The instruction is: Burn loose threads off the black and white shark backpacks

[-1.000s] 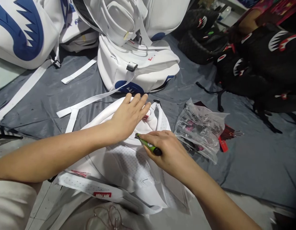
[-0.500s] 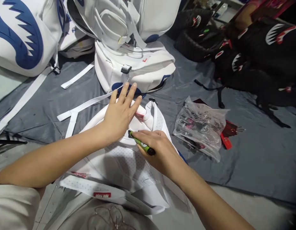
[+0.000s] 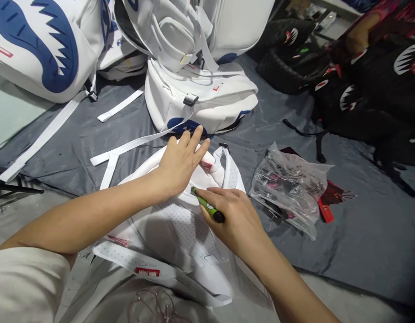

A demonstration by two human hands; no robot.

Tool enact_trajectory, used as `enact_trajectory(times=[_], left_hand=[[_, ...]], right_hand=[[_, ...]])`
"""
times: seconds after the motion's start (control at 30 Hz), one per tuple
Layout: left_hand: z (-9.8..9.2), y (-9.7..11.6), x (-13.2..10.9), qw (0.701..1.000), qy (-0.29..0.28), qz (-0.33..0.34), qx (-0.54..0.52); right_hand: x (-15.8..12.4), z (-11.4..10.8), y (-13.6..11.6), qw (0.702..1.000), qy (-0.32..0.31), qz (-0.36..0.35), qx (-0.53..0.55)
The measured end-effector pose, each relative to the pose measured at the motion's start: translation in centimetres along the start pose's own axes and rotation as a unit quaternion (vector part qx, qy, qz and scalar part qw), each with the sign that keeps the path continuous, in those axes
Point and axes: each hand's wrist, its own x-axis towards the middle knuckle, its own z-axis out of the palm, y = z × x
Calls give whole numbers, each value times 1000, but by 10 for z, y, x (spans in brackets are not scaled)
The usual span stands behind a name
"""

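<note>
A white backpack [image 3: 174, 233] lies flat in front of me on grey sheeting, its perforated back panel up. My left hand [image 3: 180, 163] rests flat on its upper part, fingers stretched out and close together. My right hand [image 3: 232, 217] is closed round a green and black pen-like tool [image 3: 207, 205], whose tip touches the bag just below my left hand. A small red tag [image 3: 205, 165] shows between the two hands.
Several white backpacks with blue shark-mouth prints [image 3: 201, 89] are piled at the back, loose white straps [image 3: 133, 144] trailing from them. Black shark-mouth backpacks [image 3: 362, 98] fill the right. A clear plastic bag [image 3: 288, 184] of small parts and red tags lies right of my hand.
My left hand's fingers spread and slid a little over the top of the bag, then drew together again. The right hand kept the green tool at the same spot.
</note>
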Motion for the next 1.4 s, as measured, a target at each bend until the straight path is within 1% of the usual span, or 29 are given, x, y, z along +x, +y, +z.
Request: enact_trajectory(times=[0.07, 0.17, 0.27, 0.43, 0.5, 0.57, 0.67, 0.77, 0.83, 0.9, 0.93, 1.0, 1.07, 1.13, 1.2, 1.27, 1.33, 1.4], left_hand=[[1, 0, 0, 1000, 5, -1, -7], [3, 0, 1, 1000, 9, -2, -26], [4, 1, 1, 999, 12, -6, -42], [7, 1, 1, 999, 24, -5, -24], [7, 1, 0, 1000, 27, -4, -13], [6, 0, -1, 1000, 25, 1, -11], [5, -2, -3, 1000, 22, 8, -7], [5, -2, -4, 1000, 26, 7, -9], [2, -2, -6, 1000, 30, 5, -7], [-6, -4, -11, 1000, 26, 7, 1], [-12, -6, -15, 1000, 22, 14, 4], [-24, -14, -31, 999, 6, 34, 10], [-36, -24, -56, 999, -4, 36, 11], [-46, -31, -88, 1000, 6, 3, 11], [-52, -32, -123, 998, 24, -55, 13], [-55, -31, -150, 993, 25, -113, 15], [-56, -31, -162, 988, 11, -154, 11], [-52, -37, -157, 988, -7, -157, -3]], right_hand=[[1, 0, -1, 1000, 5, -20, -18], [3, -2, -3, 999, -16, -43, -22], [4, -5, -4, 997, -46, -32, -46], [5, -8, -7, 998, -55, -6, -27], [4, -7, -8, 998, -49, -3, -28], [3, -6, -8, 999, -40, -5, -6], [2, -3, -7, 999, -33, 14, 2], [0, -1, -8, 999, -20, 8, 24], [-2, 0, -9, 999, -16, 24, 43], [-5, 1, -11, 997, 0, 48, 52], [-6, 3, -13, 997, 18, 43, 68], [-9, 8, -20, 990, 68, -6, 125], [-11, 14, -31, 976, 118, -58, 176], [-15, 20, -46, 965, 150, -96, 195], [-20, 24, -60, 957, 167, -136, 193], [-27, 26, -72, 950, 175, -177, 189], [-34, 29, -81, 945, 181, -198, 189], [-39, 33, -90, 941, 187, -206, 192]])
